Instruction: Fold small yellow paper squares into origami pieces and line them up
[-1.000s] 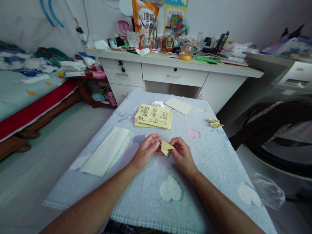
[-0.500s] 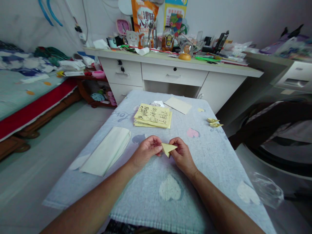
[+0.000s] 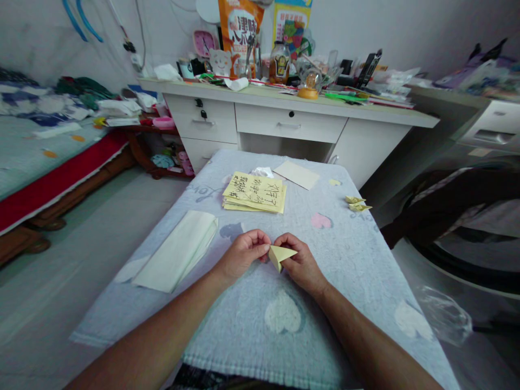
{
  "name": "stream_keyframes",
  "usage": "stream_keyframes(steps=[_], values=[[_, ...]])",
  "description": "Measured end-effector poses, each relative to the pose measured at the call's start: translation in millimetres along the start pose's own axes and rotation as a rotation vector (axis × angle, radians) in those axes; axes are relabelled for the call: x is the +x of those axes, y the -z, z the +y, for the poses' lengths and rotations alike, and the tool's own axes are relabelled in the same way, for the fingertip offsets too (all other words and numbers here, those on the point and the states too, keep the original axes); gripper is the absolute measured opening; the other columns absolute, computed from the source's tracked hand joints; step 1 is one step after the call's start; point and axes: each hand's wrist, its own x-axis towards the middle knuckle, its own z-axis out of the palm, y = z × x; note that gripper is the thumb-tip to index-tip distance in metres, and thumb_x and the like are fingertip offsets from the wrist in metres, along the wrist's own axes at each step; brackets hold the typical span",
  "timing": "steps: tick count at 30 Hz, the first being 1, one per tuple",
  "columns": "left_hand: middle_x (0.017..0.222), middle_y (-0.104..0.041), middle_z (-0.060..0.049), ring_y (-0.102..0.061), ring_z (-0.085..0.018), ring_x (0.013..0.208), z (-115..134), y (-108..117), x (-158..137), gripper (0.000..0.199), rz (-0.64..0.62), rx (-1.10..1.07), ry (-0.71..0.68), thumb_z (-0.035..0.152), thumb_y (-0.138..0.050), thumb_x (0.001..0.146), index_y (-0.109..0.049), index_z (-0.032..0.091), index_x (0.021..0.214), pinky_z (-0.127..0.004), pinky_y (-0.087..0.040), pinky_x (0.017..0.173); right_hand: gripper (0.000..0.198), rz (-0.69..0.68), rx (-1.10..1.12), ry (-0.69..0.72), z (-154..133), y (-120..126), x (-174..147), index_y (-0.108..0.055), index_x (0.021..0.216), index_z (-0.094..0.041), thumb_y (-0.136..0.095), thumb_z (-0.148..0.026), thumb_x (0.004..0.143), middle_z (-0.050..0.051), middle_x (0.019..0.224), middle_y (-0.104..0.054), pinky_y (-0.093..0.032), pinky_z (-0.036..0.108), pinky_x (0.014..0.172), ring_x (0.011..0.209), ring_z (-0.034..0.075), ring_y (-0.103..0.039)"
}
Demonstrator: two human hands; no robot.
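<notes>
Between my two hands, over the middle of the cloth-covered table, is a small folded piece of yellow paper (image 3: 280, 254) with a triangular flap. My left hand (image 3: 248, 250) pinches its left corner between thumb and fingers. On the other side my right hand (image 3: 301, 264) grips the paper, its fingertips partly hidden behind the flap. Beyond the hands lies a stack of yellow paper sheets (image 3: 255, 194) with black handwriting. Two small folded yellow paper pieces (image 3: 357, 205) sit near the table's right edge.
Folded pale sheets (image 3: 179, 252) lie at the left of the table (image 3: 244, 330). A cream card (image 3: 297, 175) and crumpled white tissue (image 3: 263, 172) are at the back. Behind stands a cluttered white desk (image 3: 284, 116); a washing machine (image 3: 487, 135) is at right, a bed (image 3: 52, 151) at left.
The yellow paper has tilted and its flap stands out more, pointing right. My right hand has shifted slightly left and down; my left hand keeps its pinch.
</notes>
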Motion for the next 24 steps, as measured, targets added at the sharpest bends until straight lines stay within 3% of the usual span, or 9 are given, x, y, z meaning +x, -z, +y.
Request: stream_keyframes(steps=[6,8,10,13,16,20,24], values=[[0.073,-0.056,0.001,-0.054,-0.011,0.063,-0.1,-2.1,-4.6,0.021,0.018,0.042,-0.048,0.035,-0.06,0.083,-0.054,0.017,0.092,-0.024,-0.043,0.062,0.006,0.071,-0.021,0.02,-0.5,-0.5,0.4,-0.055,0.08,-0.02,-0.056,-0.018,0.075,-0.003,0.067,-0.055,-0.039,0.021,0.052,0.056,0.011,-0.048],[0.094,-0.058,-0.003,-0.058,-0.015,0.08,-0.6,-4.7,-8.8,0.034,0.033,0.154,-0.134,0.032,-0.067,0.077,-0.051,0.019,0.104,-0.026,-0.046,0.07,0.01,0.128,-0.093,0.064,1.3,-0.1,0.3,-0.054,0.081,-0.021,-0.053,-0.014,0.073,-0.003,0.069,-0.054,-0.039,0.022,0.053,0.057,0.011,-0.049],[0.101,-0.058,-0.004,-0.058,-0.016,0.084,-1.8,-8.2,-12.7,0.05,0.056,0.339,-0.207,0.029,-0.076,0.066,-0.048,0.021,0.106,-0.027,-0.046,0.07,0.017,0.182,-0.226,0.114,2.9,0.3,0.0,-0.054,0.081,-0.021,-0.05,-0.009,0.07,-0.002,0.07,-0.055,-0.039,0.023,0.056,0.061,0.012,-0.05],[0.088,-0.057,0.0,-0.056,-0.015,0.075,-3.9,-12.6,-15.4,0.035,0.144,0.583,-0.295,0.023,-0.071,0.069,-0.048,0.022,0.095,-0.027,-0.045,0.069,0.022,0.224,-0.446,0.175,3.4,-0.2,-1.1,-0.052,0.083,-0.021,-0.05,-0.006,0.067,-0.001,0.074,-0.055,-0.038,0.025,0.06,0.065,0.014,-0.05],[0.078,-0.057,0.002,-0.056,-0.015,0.07,-4.6,-13.0,-14.1,0.023,0.206,0.731,-0.332,0.015,-0.061,0.072,-0.048,0.022,0.09,-0.026,-0.043,0.067,0.026,0.169,-0.586,0.255,1.2,-3.0,-3.2,-0.051,0.089,-0.021,-0.051,-0.007,0.068,0.002,0.082,-0.053,-0.039,0.026,0.062,0.07,0.016,-0.05],[0.076,-0.062,0.002,-0.06,-0.016,0.07,-2.9,-9.4,-12.0,0.017,0.249,0.801,-0.297,0.014,-0.056,0.075,-0.05,0.022,0.089,-0.025,-0.041,0.064,0.034,0.036,-0.707,0.351,-1.7,-8.3,-7.3,-0.047,0.1,-0.022,-0.051,-0.009,0.069,0.005,0.094,-0.052,-0.042,0.028,0.065,0.077,0.018,-0.051],[0.074,-0.066,0.003,-0.063,-0.014,0.069,-1.5,-7.4,-13.3,0.014,0.29,0.783,-0.291,0.013,-0.054,0.079,-0.053,0.022,0.089,-0.023,-0.04,0.062,0.028,0.05,-0.775,0.362,-0.2,-11.4,-10.4,-0.043,0.101,-0.021,-0.051,-0.015,0.075,0.005,0.091,-0.053,-0.043,0.028,0.064,0.074,0.017,-0.053]])
